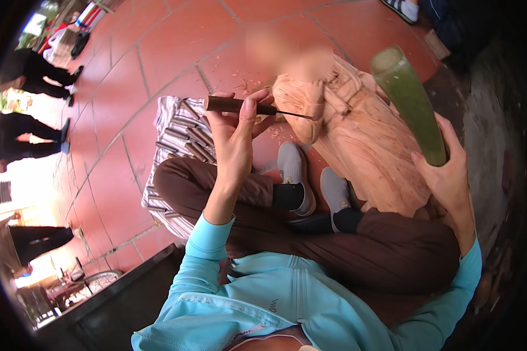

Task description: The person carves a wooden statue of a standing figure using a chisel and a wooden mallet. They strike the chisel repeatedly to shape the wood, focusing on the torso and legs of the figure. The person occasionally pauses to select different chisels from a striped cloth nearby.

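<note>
My left hand [235, 131] is closed on a carving chisel [227, 105] with a dark wooden handle, held nearly level. Its thin metal blade points right, and the tip is at the carved wooden statue [372, 137]; whether it touches the wood I cannot tell. The statue, pale orange-brown with carved folds, lies slanted in front of me beside my shoes, its upper end blurred. On the right, my right hand [451, 175] grips the narrow lower end of a green, tapered mallet [409, 96]. The mallet's thick end is raised above the statue's right side.
A striped cloth [165, 114] with several chisels [184, 134] lies left of my knee. Wood shavings dot the red tiled floor [158, 52]. People [38, 137] stand far left, near a bicycle [93, 284]. Another person's shoe [403, 9] shows at top right.
</note>
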Tool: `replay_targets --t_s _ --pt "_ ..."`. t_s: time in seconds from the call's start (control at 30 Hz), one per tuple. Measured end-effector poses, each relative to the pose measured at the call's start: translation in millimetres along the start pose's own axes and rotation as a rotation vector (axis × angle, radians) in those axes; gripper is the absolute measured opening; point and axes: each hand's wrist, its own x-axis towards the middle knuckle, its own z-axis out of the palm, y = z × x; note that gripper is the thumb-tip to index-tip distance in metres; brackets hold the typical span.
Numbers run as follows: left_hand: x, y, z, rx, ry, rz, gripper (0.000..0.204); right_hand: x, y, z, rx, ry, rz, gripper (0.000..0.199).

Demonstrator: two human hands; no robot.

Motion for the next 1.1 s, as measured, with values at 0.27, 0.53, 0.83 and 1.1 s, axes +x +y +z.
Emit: replay_targets --t_s 0.27,0.53,0.83,1.1 --pt "-26 -53 24 0.218 -0.218 0.236 0.04 -17 -2 -4 -0.031 0.034 -0.012 0.057" --pt "-30 -38 19 0.368 -0.276 0.376 0.05 -12 -15 6 -0.003 0.076 -0.169 0.056" --pt "-26 -49 -2 0.365 -0.087 0.297 0.046 -4 -37 15 -0.152 0.032 -0.322 0.06" --pt "-21 -47 -16 0.791 -0.17 0.341 0.019 26 -54 34 -0.479 0.049 -0.61 0.073"
